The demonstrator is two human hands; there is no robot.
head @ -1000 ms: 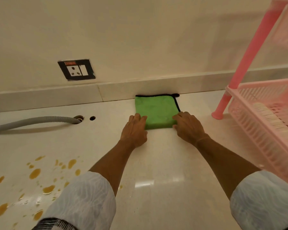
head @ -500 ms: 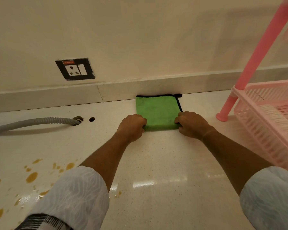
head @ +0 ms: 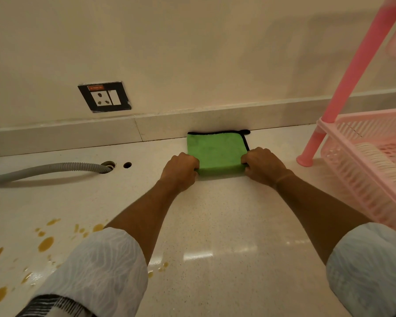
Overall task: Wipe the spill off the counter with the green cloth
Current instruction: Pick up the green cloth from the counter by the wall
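Note:
A folded green cloth (head: 216, 152) with black trim lies on the pale counter (head: 226, 213), against the back wall ledge. My left hand (head: 180, 172) has its fingers curled around the cloth's near left corner. At the near right corner my right hand (head: 263, 165) grips the cloth the same way. The spill (head: 45, 244), a scatter of amber-brown drops, sits on the counter at the lower left, partly hidden behind my left sleeve.
A pink plastic rack (head: 370, 161) with a stack of plates stands at the right, its leg (head: 306, 160) close to the cloth. A grey corrugated hose (head: 44, 169) enters a hole in the counter at left. A wall socket (head: 104, 97) is above.
Both hands went from resting flat at the cloth's near edge to curling their fingers around its two near corners. The cloth has stayed in place.

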